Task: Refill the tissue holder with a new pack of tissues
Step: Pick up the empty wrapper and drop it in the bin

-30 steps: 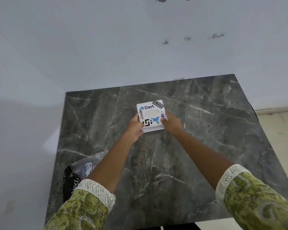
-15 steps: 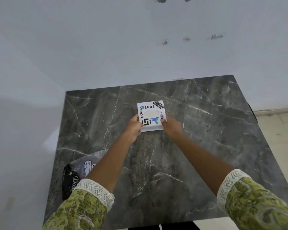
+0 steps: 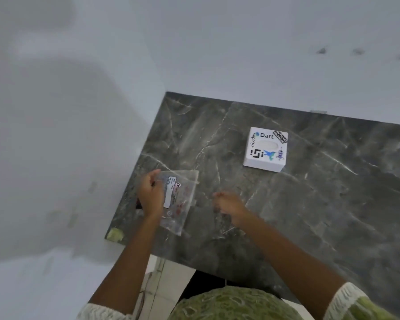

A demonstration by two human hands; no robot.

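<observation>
The white square tissue holder [image 3: 265, 148], covered in stickers and with an oval slot on top, stands alone on the dark marble table [image 3: 310, 204]. My left hand [image 3: 150, 195] grips a clear plastic tissue wrapper [image 3: 179, 199] with a white label near the table's left edge. The wrapper looks flat and see-through. My right hand [image 3: 229, 205] hovers just right of the wrapper, fingers loosely curled, holding nothing; it is blurred. Both hands are well to the near left of the holder.
White walls meet in a corner behind and left of the table. The table's left and front edges are close to my hands. A dark object [image 3: 138, 203] peeks out behind my left hand. Pale floor tiles [image 3: 157, 273] show below the front edge.
Both hands have left the tissue holder and moved to the near left. My left hand has taken hold of the plastic wrapper. The camera has swung left.
</observation>
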